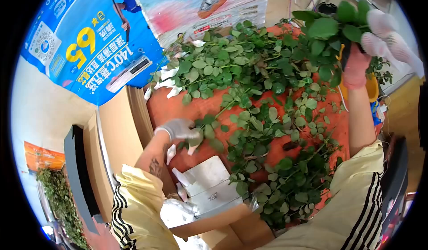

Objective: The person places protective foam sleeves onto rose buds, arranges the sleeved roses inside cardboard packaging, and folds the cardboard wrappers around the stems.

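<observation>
My left hand (177,129), in a pale glove, is closed around a leafy rose stem (208,126) just above the red tabletop. A pale-tipped bud hangs below its fingers. My right hand (357,68), in a pink glove, is raised at the right and closed around a bunch of leafy roses (323,29). White net sleeves (382,31) cover the flower heads of that bunch. A black and orange piece shows beside the right fingers; its kind is unclear. More cut rose stems (263,58) with green leaves spread over the red table (178,109).
An open cardboard box (214,219) with a white flap (207,178) stands at the near edge. Cardboard sheets (117,129) stand at the left. Blue poster board (96,36) leans behind. A yellow bucket (372,87) is beyond my right forearm.
</observation>
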`<state>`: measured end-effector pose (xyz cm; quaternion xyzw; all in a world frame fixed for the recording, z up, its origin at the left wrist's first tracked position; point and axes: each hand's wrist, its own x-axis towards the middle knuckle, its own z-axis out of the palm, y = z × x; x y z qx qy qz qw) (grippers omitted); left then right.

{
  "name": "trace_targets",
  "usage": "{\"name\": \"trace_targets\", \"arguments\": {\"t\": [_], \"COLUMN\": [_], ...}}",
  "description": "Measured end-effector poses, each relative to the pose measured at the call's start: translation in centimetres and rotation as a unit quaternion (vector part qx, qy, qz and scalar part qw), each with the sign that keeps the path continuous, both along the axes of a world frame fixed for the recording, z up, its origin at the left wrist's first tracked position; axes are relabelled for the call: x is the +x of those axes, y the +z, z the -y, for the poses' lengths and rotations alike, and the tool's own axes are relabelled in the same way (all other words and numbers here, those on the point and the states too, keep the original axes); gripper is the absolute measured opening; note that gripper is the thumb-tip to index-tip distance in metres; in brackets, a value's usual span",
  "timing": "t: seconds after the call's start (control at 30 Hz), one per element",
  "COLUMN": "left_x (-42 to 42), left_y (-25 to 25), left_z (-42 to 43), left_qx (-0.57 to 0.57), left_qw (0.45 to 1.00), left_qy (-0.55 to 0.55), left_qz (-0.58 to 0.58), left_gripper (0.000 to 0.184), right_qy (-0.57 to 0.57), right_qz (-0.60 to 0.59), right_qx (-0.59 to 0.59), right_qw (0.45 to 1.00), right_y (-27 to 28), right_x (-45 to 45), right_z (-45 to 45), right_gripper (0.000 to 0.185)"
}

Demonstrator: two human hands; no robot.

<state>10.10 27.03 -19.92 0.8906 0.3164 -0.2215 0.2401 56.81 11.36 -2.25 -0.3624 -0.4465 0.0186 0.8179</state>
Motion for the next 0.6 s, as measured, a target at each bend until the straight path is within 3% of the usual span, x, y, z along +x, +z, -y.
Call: {"name": "trace_targets", "arguments": {"t": [0.07, 0.13, 0.17, 0.23, 0.27, 0.33, 0.37, 0.4, 0.43, 0.53, 0.6], "left_x": [-0.3, 1.3, 2.2, 3.4, 3.7, 4.3, 4.8, 5.4, 4.7, 4.2, 2.4], "left_y": [1.0, 4.1, 4.3, 2.6, 1.9, 0.8, 1.4, 2.3, 1.2, 1.6, -0.3], "left_z": [-3.4, -5.1, -5.5, -7.3, -7.5, -8.2, -7.8, -7.3, -7.2, -7.0, -8.2], "left_qx": [0.104, 0.195, 0.313, 0.375, 0.384, 0.35, 0.304, 0.261, 0.296, 0.325, 0.487], "left_qw": [0.979, 0.915, 0.889, 0.89, 0.892, 0.908, 0.92, 0.93, 0.928, 0.908, 0.832], "left_qy": [0.1, 0.274, 0.258, 0.221, 0.217, 0.229, 0.243, 0.249, 0.216, 0.244, 0.252], "left_qz": [0.147, 0.223, 0.212, 0.135, 0.098, 0.008, -0.045, -0.069, -0.069, -0.104, 0.092], "left_gripper": [0.038, 0.037, 0.04, 0.052, 0.053, 0.055, 0.056, 0.058, 0.052, 0.05, 0.051], "right_qy": [0.051, 0.075, 0.072, 0.008, 0.192, 0.363, 0.181, 0.086, -0.013, 0.208, 0.321], "right_qz": [-0.023, -0.039, -0.048, -0.098, -0.118, -0.132, -0.059, -0.017, 0.019, 0.035, 0.039], "right_qx": [0.018, 0.028, 0.026, 0.001, 0.064, 0.125, 0.08, 0.055, 0.027, 0.056, 0.072], "right_qw": [0.998, 0.996, 0.996, 0.995, 0.972, 0.914, 0.979, 0.995, 0.999, 0.976, 0.944], "right_y": [0.1, -0.2, -0.4, 0.2, -0.3, -0.9, -0.5, -0.6, -0.6, -1.6, -2.0], "right_x": [0.4, 0.4, -0.1, -2.7, -2.3, -1.6, -2.1, -1.9, -1.7, 1.3, 1.2], "right_z": [0.2, 0.4, 0.5, 1.3, 1.5, 1.9, 2.1, 2.6, 3.2, 4.7, 4.6], "right_gripper": [0.038, 0.038, 0.037, 0.034, 0.034, 0.033, 0.033, 0.034, 0.035, 0.037, 0.037]}}
